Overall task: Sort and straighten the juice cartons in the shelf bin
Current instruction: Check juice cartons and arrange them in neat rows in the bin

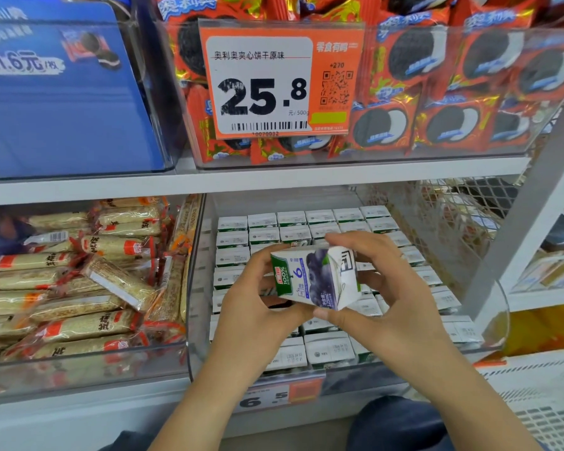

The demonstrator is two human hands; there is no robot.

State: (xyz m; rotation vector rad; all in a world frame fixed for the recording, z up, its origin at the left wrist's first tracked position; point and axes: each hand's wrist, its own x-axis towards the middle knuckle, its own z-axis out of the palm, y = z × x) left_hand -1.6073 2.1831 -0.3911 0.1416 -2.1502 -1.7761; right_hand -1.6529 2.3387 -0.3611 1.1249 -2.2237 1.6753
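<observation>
Rows below fingers mostly straightened — one juice carton (316, 276) lifted out, tilted, clamped between left hand (258, 301) and right hand (381, 288); not yet reseated.

An orange price tag reading 25.8 (282, 81) hangs on a clear upper bin of red-wrapped sandwich-biscuit packets (443, 92). Left of it stands a blue printed display card (56, 102). Below, a clear bin holds cellophane-wrapped beige snack bars with red ends (79, 281). A white wire-mesh panel (437, 216) stands at the right, by a white shelf upright (528, 206).
</observation>
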